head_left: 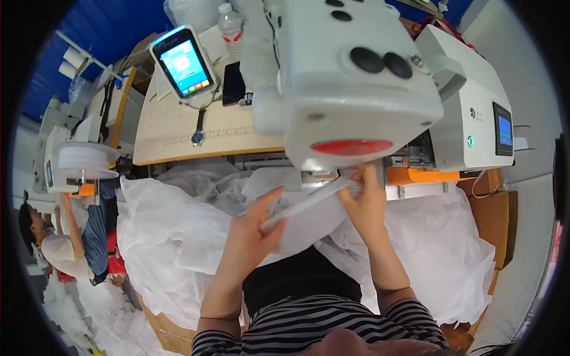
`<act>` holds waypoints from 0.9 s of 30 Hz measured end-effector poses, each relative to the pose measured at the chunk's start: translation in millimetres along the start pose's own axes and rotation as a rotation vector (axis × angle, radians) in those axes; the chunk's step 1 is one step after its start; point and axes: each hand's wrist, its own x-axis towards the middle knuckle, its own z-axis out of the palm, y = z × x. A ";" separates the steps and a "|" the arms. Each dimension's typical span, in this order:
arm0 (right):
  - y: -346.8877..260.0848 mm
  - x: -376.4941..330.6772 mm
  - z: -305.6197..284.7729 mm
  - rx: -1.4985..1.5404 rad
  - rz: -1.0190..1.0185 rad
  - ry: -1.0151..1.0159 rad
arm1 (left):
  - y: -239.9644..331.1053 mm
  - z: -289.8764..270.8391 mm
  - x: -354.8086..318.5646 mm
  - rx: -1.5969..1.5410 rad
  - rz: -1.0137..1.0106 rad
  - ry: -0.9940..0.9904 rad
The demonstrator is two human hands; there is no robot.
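A piece of white sheer fabric (pixel 309 225) stretches between my two hands, its upper edge drawn fairly straight. My left hand (pixel 252 234), slightly blurred, has its index finger stretched out, and its thumb lies over the fabric's left end; the lower fingers are partly hidden. Close under the head of a white sewing machine (pixel 362 113), my right hand (pixel 363 202) pinches the fabric's other end. The machine's metal working part (pixel 317 180) is just left of those fingertips, and the head hides part of it.
Heaps of white fabric (pixel 172 237) lie on both sides of me. A wooden tabletop (pixel 237 133) carries a lit control panel (pixel 183 62), a wristwatch (pixel 198 136), a phone (pixel 233 85) and a plastic bottle (pixel 230 29). At far left, another person (pixel 62 249) works at a machine.
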 end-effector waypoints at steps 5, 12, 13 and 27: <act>14.5 10.4 4.4 0.612 0.318 -0.149 | -60.7 -9.4 53.2 0.476 0.485 0.388; 15.8 19.5 12.9 0.653 0.261 0.095 | -61.0 -13.9 71.5 0.627 0.532 0.443; 14.7 19.8 11.3 0.625 0.246 0.129 | -60.1 -12.9 67.3 0.582 0.517 0.423; 39.2 25.9 24.3 0.365 0.122 0.278 | -117.9 -25.1 70.9 0.432 0.444 0.356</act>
